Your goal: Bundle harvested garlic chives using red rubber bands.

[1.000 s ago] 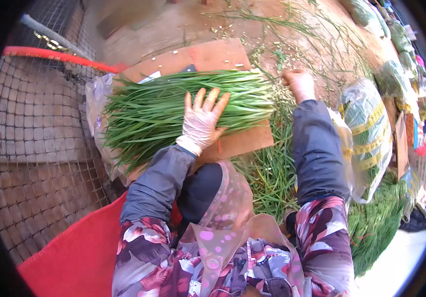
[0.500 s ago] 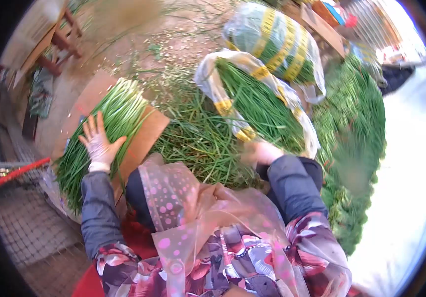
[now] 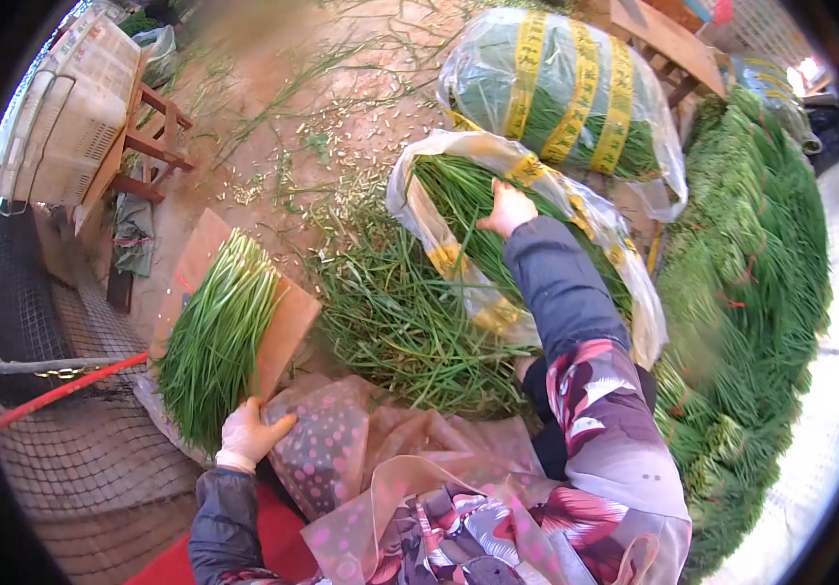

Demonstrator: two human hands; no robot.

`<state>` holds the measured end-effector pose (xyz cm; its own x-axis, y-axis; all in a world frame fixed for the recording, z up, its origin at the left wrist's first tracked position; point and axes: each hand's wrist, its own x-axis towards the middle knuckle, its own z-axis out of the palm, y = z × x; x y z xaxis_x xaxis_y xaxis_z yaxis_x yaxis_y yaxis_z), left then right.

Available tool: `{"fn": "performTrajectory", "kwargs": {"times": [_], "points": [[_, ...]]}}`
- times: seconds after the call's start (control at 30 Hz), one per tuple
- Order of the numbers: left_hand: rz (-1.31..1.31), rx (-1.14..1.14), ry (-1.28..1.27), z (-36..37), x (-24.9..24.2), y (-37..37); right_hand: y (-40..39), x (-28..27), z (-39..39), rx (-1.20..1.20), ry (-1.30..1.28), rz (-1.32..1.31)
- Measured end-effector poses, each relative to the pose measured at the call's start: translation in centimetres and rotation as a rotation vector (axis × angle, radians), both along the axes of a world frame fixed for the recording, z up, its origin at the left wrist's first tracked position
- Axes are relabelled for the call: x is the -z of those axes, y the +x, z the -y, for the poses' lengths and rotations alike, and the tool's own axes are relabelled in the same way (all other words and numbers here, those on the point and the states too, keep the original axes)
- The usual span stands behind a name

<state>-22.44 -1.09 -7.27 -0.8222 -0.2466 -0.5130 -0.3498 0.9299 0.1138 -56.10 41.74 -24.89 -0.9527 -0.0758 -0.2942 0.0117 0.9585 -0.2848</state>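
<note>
We are looking down at our own two hands, with twelve o'clock straight ahead of our body. At ten o'clock, a bundle of long green stalks (image 3: 215, 341) lies on a flat brown board (image 3: 288, 336), pale ends away from us and leafy tips near; the board probably keeps it off the floor (image 3: 342, 73), with the stalks lined up one way. Our left hand (image 3: 252, 434) is open, thumb well apart, fingertips at the leafy end, perhaps to steady it; we see no firm grip. Near twelve o'clock, our right hand (image 3: 511, 208) reaches into an open plastic bag (image 3: 651, 317), its wide mouth leaving room for our arm. That hand is part open, thumb apart from the fingers, over long greens (image 3: 449, 185); we cannot tell whether it holds any. From the left hand, the bundle stretches towards eleven and twelve o'clock; from the right, the bagged greens run towards five o'clock. A heap of loose leaves (image 3: 390, 331) lies between bundle and bag. A plump, yellow-taped bag (image 3: 483, 73) sits beyond, and a long bank of greens (image 3: 770, 283) lies at two o'clock.
</note>
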Motion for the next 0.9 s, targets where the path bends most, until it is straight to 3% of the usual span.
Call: {"fn": "performTrajectory", "kwargs": {"times": [0.03,0.13,0.17,0.23,0.3,0.37,0.43,0.47,0.53,0.57,0.6,0.67,0.73,0.77,0.8,0.87,0.9], "points": [[0.022,-0.004,-0.018,-0.1,0.2,-0.3,-1.4,0.4,0.9,-0.001,0.050,0.037],[-0.083,-0.019,0.257,-1.2,0.8,-1.1,-3.6,2.7,3.5,-0.143,0.146,0.073],[-0.063,-0.023,0.245,-1.5,1.1,-1.2,-3.9,3.2,3.8,-0.109,0.164,0.086],[-0.267,0.158,0.082,-1.7,1.6,-1.2,-4.6,4.9,3.1,0.021,0.164,0.027],[-0.374,-0.010,0.086,0.0,0.4,-0.9,-4.6,5.8,3.4,0.008,0.216,-0.015],[-0.524,-0.263,0.052,4.5,-0.4,1.7,-4.0,3.9,4.1,-0.018,0.188,0.135],[-0.470,-0.395,-0.155,10.4,-2.7,6.1,-2.9,5.0,4.4,0.010,0.135,0.019],[-0.485,-0.332,-0.339,12.9,-3.2,9.0,-2.2,5.1,4.4,-0.015,0.100,0.003],[-0.423,-0.595,-0.184,14.5,-1.9,15.1,0.3,2.8,4.4,-0.064,0.049,0.014],[-0.150,-0.594,-0.131,16.8,-0.4,18.6,2.1,0.8,4.3,-0.089,0.037,0.042],[-0.089,-0.544,-0.061,14.7,0.9,19.1,3.7,1.8,4.3,-0.121,0.036,0.010],[-0.037,-0.494,0.017,12.4,3.0,18.2,7.0,2.3,4.0,-0.173,0.028,-0.006],[-0.133,-0.631,0.171,12.4,4.5,16.7,8.4,2.1,3.7,-0.203,0.039,0.009],[-0.223,-0.295,-0.112,9.9,2.1,12.9,8.0,2.4,3.7,-0.206,0.043,0.007],[-0.374,-0.346,-0.065,8.9,0.9,10.3,7.5,3.0,3.8,-0.184,0.066,0.014],[-0.643,-0.070,0.022,3.7,-2.1,2.9,6.7,3.1,4.2,-0.160,0.105,0.091],[-0.612,-0.105,0.177,-0.1,-3.6,-0.6,6.7,2.5,4.0,-0.163,0.113,0.090]]}}
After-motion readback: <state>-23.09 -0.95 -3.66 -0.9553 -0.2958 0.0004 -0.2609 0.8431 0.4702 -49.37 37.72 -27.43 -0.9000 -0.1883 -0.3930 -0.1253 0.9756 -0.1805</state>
